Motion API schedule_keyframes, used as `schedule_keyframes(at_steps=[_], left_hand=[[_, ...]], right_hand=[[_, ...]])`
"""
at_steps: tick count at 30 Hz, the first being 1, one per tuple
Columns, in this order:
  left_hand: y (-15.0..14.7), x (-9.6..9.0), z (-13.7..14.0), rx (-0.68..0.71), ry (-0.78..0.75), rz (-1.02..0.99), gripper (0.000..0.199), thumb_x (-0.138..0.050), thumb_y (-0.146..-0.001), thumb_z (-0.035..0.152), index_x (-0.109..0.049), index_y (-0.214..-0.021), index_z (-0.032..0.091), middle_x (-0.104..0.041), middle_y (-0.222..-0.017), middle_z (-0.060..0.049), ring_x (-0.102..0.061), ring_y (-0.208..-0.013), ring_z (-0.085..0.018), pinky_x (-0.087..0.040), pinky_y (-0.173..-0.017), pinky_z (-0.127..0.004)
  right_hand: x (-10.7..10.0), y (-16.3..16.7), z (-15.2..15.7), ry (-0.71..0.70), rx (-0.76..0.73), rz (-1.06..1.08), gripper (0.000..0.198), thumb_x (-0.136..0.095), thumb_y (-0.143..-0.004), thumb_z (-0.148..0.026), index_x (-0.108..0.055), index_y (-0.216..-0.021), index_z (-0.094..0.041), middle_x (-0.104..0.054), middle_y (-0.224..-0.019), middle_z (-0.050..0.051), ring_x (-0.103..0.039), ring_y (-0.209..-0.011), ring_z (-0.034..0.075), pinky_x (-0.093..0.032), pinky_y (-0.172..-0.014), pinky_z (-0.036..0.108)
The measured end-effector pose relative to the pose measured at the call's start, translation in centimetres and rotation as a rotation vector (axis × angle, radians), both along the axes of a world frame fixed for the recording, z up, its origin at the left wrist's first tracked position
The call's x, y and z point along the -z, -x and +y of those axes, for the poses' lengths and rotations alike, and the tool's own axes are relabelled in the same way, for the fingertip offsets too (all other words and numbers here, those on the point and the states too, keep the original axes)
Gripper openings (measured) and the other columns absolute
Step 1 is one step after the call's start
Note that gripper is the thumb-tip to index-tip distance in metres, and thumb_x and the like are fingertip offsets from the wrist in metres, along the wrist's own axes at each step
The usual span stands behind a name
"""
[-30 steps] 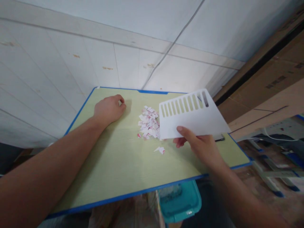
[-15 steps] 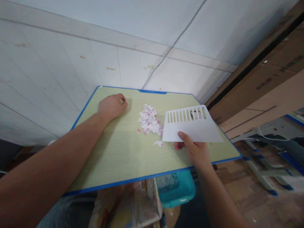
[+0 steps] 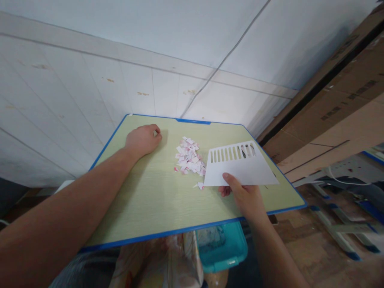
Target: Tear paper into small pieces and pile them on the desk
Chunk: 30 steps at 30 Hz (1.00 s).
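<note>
A white flat sheet with a row of slots [image 3: 237,170] is gripped in my right hand [image 3: 244,196], the thumb on top and the other fingers underneath. It is held over the right part of the table. Just left of it lies a loose pile of small torn paper scraps [image 3: 189,155], white with pinkish marks. One stray scrap [image 3: 201,186] is beside the sheet's near left corner. My left hand [image 3: 143,140] rests on the table to the left of the pile, fingers curled in, with nothing visible in them. Through the right-hand slots, something dark-marked shows beneath the sheet.
The pale yellow-green table [image 3: 156,204] has a blue rim and stands against a white wall [image 3: 168,94]. Below its near edge are a turquoise bin [image 3: 237,244] and a bag-like item [image 3: 168,260]. Large cardboard boxes [image 3: 339,108] lean at the right.
The view has shifted, so the table sits slightly lower in the picture. The slotted sheet has moved slightly left and its tilt has altered a little. My left hand stays in place.
</note>
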State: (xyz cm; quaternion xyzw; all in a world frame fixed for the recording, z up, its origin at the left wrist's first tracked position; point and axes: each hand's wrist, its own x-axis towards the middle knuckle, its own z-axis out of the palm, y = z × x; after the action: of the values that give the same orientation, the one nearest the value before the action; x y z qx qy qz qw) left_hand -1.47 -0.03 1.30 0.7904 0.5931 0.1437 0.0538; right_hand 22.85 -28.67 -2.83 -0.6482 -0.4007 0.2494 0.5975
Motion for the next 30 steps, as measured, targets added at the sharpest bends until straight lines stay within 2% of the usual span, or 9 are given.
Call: schedule_keyframes(at_steps=[9, 15, 20, 24, 30], left_hand=[[-0.11, -0.25, -0.34, 0.006, 0.006, 0.025, 0.041, -0.061, -0.107, 0.041, -0.085, -0.138, 0.029, -0.09, -0.132, -0.012, -0.081, -0.128, -0.039, -0.065, -0.106, -0.047], [-0.27, -0.52, -0.63, -0.003, 0.004, 0.019, 0.039, -0.063, -0.107, 0.039, -0.086, -0.136, 0.029, -0.09, -0.131, -0.011, -0.082, -0.128, -0.039, -0.065, -0.107, -0.047], [-0.29, -0.44, -0.57, 0.006, 0.003, 0.011, 0.039, -0.062, -0.106, 0.038, -0.087, -0.136, 0.028, -0.089, -0.133, -0.013, -0.082, -0.127, -0.041, -0.065, -0.106, -0.049], [-0.33, -0.44, -0.59, 0.006, 0.002, 0.023, 0.041, -0.061, -0.107, 0.039, -0.086, -0.137, 0.027, -0.089, -0.134, -0.013, -0.081, -0.129, -0.041, -0.065, -0.106, -0.048], [-0.33, -0.23, -0.39, 0.021, -0.002, 0.016, 0.04, -0.061, -0.107, 0.039, -0.085, -0.137, 0.027, -0.089, -0.134, -0.013, -0.081, -0.13, -0.041, -0.065, -0.106, -0.049]], right_hand=[[0.3, -0.38, 0.15, 0.044, -0.055, -0.026, 0.052, -0.088, -0.1, -0.07, -0.083, -0.075, -0.024, -0.083, -0.072, 0.01, -0.074, -0.06, 0.025, -0.064, -0.065, 0.038], [0.35, -0.34, 0.09, 0.019, -0.071, -0.036, 0.053, -0.089, -0.101, -0.07, -0.083, -0.075, -0.025, -0.083, -0.072, 0.009, -0.074, -0.061, 0.026, -0.065, -0.065, 0.039], [0.45, -0.47, 0.12, -0.002, -0.029, -0.025, 0.053, -0.089, -0.1, -0.072, -0.083, -0.075, -0.026, -0.082, -0.071, 0.009, -0.073, -0.058, 0.025, -0.063, -0.06, 0.038], [0.53, -0.5, 0.07, 0.008, -0.05, -0.048, 0.053, -0.088, -0.102, -0.072, -0.083, -0.077, -0.025, -0.083, -0.073, 0.008, -0.074, -0.06, 0.025, -0.065, -0.063, 0.038], [-0.22, -0.3, 0.04, 0.013, -0.04, -0.051, 0.054, -0.09, -0.098, -0.074, -0.083, -0.075, -0.025, -0.082, -0.071, 0.009, -0.073, -0.057, 0.025, -0.064, -0.06, 0.038]])
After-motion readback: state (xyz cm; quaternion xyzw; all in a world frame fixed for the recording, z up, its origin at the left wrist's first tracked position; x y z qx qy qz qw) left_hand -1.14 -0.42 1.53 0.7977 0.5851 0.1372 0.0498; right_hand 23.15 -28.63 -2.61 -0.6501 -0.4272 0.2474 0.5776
